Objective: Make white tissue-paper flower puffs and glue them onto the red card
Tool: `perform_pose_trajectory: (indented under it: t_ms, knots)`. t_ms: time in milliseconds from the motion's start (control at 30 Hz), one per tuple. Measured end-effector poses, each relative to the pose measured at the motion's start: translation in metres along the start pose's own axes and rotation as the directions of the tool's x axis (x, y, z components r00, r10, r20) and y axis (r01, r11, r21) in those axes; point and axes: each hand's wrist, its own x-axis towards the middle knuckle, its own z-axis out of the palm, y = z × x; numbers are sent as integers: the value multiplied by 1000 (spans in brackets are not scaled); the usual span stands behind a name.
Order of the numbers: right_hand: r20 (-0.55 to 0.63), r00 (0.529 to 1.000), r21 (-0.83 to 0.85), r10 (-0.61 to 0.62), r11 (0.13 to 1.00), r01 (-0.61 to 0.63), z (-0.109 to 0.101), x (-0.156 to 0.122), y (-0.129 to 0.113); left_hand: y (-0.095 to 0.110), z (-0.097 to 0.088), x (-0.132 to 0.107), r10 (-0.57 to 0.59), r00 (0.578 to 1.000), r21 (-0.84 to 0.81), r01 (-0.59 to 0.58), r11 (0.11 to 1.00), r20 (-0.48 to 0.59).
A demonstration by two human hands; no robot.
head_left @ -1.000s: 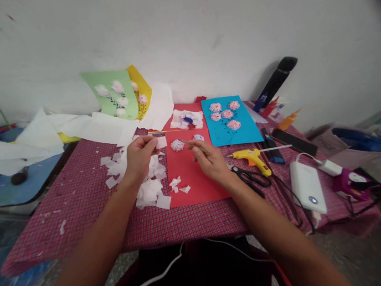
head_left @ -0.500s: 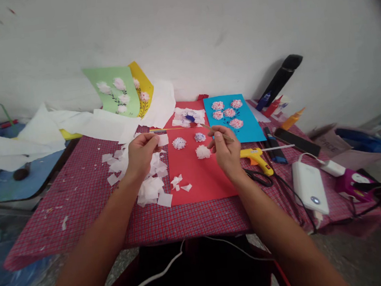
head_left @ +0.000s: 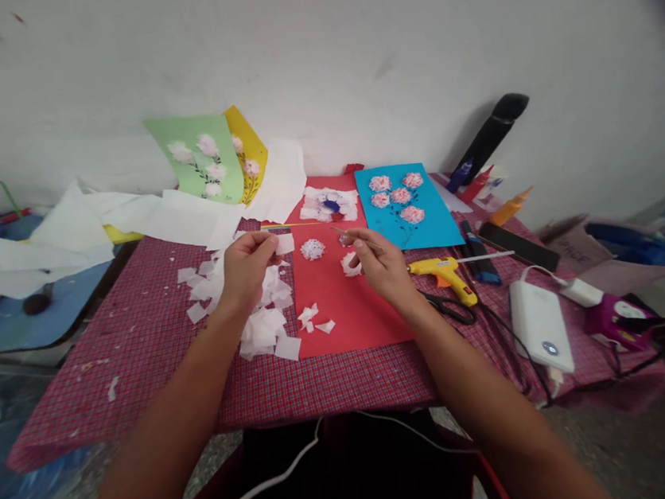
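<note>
The left hand (head_left: 244, 271) has its fingers (head_left: 263, 243) closed on a tissue square (head_left: 285, 244); the right hand (head_left: 383, 268) pinches a thin stick (head_left: 337, 231), its fingers nearly shut, with a white tissue flower (head_left: 349, 264) just beside them at nine o'clock on the red card (head_left: 341, 321).

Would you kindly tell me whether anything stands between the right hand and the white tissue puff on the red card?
Nothing visible does: the right hand is directly at the white tissue puff on the red card, and its fingers overlap the puff in this view.

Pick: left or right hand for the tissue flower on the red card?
Probably the right hand: its thin stick sits right at the white tissue flower, while the left hand is further off, pinching a tissue scrap.
</note>
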Motion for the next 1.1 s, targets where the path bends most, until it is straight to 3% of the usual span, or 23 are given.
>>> perform_pose_trajectory:
  t_ms: [633,833,1100]
  knots:
    - [33,999,-38,17,999,-15,1,0,5,3,2,-3,-8,1000,8,8,1000,10]
    - [-17,999,-149,35,988,-38,-1,2,6,4,2,-2,-12,1000,16,12,1000,4]
    - [-45,999,-168,24,985,-31,-1,2,9,1,0,-2,-2,1000,17,2,1000,23]
